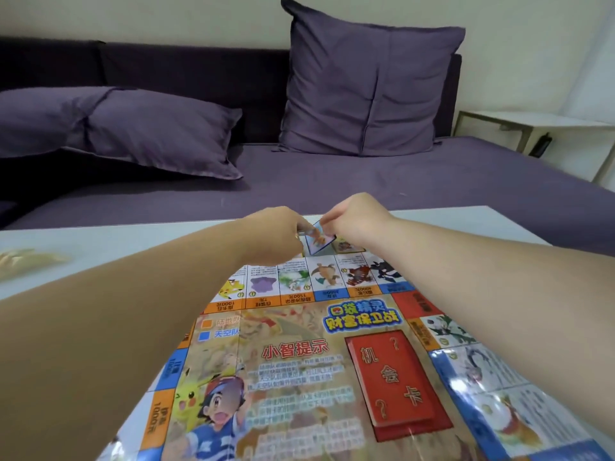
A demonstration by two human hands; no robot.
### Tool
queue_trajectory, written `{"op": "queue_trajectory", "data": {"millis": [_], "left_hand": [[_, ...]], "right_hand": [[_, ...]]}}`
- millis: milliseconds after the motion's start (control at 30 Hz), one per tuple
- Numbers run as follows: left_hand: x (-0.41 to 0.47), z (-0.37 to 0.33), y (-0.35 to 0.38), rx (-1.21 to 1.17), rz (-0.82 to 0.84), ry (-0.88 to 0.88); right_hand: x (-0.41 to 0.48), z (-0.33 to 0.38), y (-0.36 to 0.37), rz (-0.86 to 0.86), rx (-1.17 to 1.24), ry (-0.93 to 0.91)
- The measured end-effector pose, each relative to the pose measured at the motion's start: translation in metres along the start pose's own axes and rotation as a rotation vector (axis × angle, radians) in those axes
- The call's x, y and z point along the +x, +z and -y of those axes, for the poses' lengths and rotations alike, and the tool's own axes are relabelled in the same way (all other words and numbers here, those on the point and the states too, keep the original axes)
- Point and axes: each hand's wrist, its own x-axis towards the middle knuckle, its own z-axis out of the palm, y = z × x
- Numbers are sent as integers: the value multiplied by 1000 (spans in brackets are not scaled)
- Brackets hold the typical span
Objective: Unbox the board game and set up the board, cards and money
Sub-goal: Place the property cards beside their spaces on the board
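One card [318, 240] pinched by left hand [278, 235] and right hand [353, 221], one board [301, 322], one red deck [390, 377]

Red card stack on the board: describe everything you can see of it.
The red card stack lies flat on the game board, over a matching red printed space that shows past its near end. It is rectangular, glossy, with gold characters and question marks. Left hand and right hand pinch a small card at the far edge, not touching it.
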Motion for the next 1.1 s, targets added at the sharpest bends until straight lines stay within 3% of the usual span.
{"op": "queue_trajectory", "data": {"millis": [200,433,1100], "left_hand": [[2,-7,7,96,90,46],[5,-10,7,131,102,59],[3,-13,7,186,112,31]], "right_hand": [[-8,-6,-10,49,-169,-113],[-22,-23,-31,185,-752,-311],[-34,-20,-34,246,-753,-379]]}}
